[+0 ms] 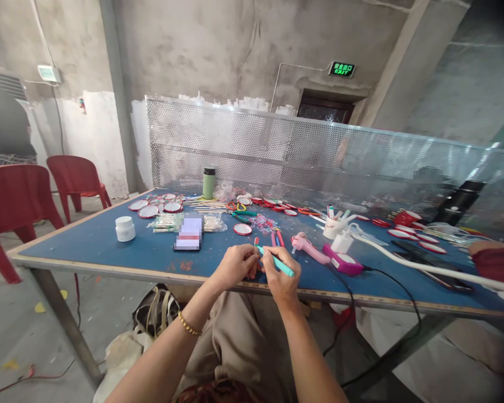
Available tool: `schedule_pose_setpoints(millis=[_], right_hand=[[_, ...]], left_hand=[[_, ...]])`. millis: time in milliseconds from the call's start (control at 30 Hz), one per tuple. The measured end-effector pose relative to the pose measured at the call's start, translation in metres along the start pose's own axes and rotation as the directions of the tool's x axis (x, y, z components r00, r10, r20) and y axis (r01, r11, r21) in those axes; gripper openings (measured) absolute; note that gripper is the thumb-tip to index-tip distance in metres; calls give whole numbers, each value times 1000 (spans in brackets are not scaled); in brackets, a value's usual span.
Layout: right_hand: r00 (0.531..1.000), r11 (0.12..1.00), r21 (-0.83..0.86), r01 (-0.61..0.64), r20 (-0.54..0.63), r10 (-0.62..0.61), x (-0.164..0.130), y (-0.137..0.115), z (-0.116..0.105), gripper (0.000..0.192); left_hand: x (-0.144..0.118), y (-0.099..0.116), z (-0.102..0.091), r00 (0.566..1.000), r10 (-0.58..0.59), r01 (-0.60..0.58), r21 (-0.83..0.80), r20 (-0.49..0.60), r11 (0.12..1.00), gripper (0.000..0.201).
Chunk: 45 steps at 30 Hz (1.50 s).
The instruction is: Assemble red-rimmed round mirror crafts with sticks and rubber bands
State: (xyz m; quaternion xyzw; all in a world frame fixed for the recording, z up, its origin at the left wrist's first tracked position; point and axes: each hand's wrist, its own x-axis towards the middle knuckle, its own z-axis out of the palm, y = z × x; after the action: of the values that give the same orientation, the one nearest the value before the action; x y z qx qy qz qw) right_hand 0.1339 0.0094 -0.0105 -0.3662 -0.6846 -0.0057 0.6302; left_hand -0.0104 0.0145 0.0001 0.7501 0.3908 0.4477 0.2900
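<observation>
My right hand [280, 282] is closed around a turquoise marker pen [282, 265], whose barrel slants down to the right. Its tip end points at my left hand [238, 262], which pinches a small red-topped piece [256, 242] just above the table's front edge. The piece's lower part is hidden by my fingers, so I cannot tell its exact kind. Just beyond the hands lie pliers with red and blue handles [280, 238] and a round red-rimmed disc [242, 229].
On the blue table [88, 240] are a phone [189, 234], a white jar [125, 229], a pink glue gun [311, 247], a purple box [343, 263], a cup of markers [332, 225] and several discs. A white cable [397, 257] crosses the right side, near another person's sleeve [498, 268].
</observation>
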Motion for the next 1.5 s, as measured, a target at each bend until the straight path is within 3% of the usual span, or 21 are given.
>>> schedule_pose_setpoints(millis=[1500], right_hand=[[1000,1000,-17,12,-11,-12,0,1,0,15]], left_hand=[[0,-1,1,1000,8,-8,-36,-2,999,19]])
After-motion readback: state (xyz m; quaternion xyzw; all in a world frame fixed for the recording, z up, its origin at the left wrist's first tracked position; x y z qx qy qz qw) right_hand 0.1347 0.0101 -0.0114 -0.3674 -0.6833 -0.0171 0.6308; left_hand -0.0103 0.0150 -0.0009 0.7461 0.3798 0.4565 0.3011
